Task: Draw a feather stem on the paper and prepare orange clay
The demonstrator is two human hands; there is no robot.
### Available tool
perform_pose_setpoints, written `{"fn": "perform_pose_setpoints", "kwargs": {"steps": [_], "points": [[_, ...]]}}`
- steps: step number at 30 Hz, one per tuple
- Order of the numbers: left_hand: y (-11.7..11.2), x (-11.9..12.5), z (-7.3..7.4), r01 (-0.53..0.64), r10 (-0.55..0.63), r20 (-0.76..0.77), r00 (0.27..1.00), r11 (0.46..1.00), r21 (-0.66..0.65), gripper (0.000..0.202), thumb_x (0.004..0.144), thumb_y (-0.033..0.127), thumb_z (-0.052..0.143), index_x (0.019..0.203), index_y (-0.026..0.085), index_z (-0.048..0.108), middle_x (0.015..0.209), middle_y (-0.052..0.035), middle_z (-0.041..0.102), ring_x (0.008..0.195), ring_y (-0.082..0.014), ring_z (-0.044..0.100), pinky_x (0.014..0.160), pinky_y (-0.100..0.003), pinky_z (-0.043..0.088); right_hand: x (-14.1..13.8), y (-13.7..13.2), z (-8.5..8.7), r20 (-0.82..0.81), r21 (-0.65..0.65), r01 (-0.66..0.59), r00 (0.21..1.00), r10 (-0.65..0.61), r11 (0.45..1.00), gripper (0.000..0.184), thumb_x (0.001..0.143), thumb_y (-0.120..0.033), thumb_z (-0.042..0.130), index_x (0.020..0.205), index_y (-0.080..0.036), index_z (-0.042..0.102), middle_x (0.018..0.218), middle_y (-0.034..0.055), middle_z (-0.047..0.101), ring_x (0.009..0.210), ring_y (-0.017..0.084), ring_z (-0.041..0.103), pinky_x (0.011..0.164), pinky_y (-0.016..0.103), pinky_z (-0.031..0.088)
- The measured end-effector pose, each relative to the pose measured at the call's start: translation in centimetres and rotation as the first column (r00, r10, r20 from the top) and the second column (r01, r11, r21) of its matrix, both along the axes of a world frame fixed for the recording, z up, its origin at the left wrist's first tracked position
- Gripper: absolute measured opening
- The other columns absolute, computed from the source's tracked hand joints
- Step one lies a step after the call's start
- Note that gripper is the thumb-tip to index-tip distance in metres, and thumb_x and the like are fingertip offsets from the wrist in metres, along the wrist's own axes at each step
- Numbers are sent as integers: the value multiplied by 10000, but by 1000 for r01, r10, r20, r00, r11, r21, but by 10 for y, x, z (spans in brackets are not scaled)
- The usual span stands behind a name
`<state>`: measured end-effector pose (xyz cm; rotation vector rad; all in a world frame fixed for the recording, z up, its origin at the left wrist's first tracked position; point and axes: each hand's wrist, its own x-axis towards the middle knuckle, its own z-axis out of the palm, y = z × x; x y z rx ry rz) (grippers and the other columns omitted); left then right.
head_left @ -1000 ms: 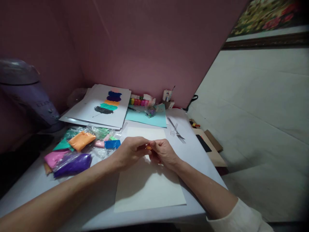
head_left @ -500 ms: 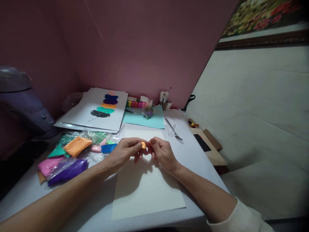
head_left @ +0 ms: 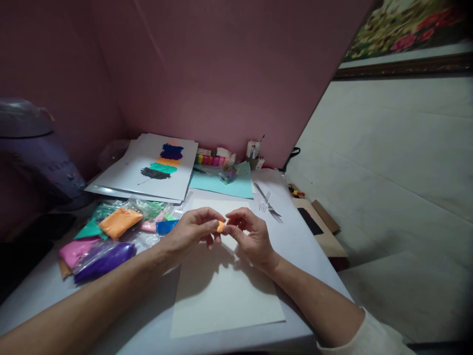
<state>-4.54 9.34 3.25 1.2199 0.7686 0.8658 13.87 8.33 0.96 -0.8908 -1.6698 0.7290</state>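
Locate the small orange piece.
In the head view, the orange piece is slightly left of centre, between the left hand and right hand, over the cream sheet.

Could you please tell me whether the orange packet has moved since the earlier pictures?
No. The orange packet lies just in front of the paper stack, as before; the whole view has shifted slightly.

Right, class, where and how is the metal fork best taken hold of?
Probably pinch the metal fork from above, by the far end of its handle: its tines lie nearest the person, and a clear fork overlaps it farther down.
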Motion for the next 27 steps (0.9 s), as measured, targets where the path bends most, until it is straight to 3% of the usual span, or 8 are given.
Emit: {"fn": "perform_pose_setpoints", "kwargs": {"steps": [4,8,13,17,21,23,27], "points": [[0,1,-3,-6,5,24,1000,1000,4,259,807,384,733,845,139,656,693,5,589,586,-79,508,580,-219,378,0,-3,3,87,146,-14,996,1,989,113,852,-261,693,806,-212,602,759,2,560,654,129,503,581,272,416],[-1,3,-2,61,-60,57,997,998,-18,294,784,399,754,840,128,653,694,4,584,559,-67,488,546,-205,352,0,-2,1,101,190,-21,995,1,981,156,856,-234,687,767,-207,562,724,-9,539,620,118,467,560,267,394],[-2,3,-3,23,-23,-52,998,1000,10,484,787,589,674,662,141,538,494,40,469,427,-55,373,418,-190,233,0,0,0,80,251,-72,995,53,965,134,834,-204,704,905,-209,590,744,-10,535,629,117,492,512,236,400],[-1,3,-4,-13,23,-157,987,998,63,525,803,608,640,600,142,511,473,38,451,415,-51,351,401,-187,217,-1,0,2,157,319,-138,983,92,937,131,869,-134,626,975,-210,618,794,14,556,651,117,514,526,233,433],[-2,2,-2,48,-40,-130,991,997,63,464,792,563,674,669,121,606,505,20,495,448,-65,404,427,-186,279,0,1,2,180,350,-91,983,28,932,62,862,-176,656,887,-207,609,778,20,571,680,134,527,528,241,446],[-2,1,-1,70,-66,-110,992,997,33,427,780,534,698,707,121,619,527,19,504,456,-70,417,423,-187,288,0,1,2,172,369,-68,985,4,927,121,830,-219,711,868,-210,597,755,10,567,676,138,523,522,241,449],[-2,2,0,8,3,-134,991,997,81,439,856,535,607,728,116,621,545,17,497,458,-66,415,417,-183,296,0,2,1,201,367,-60,979,-17,928,196,831,-273,721,995,-211,634,861,37,587,715,141,551,541,246,476]]}}
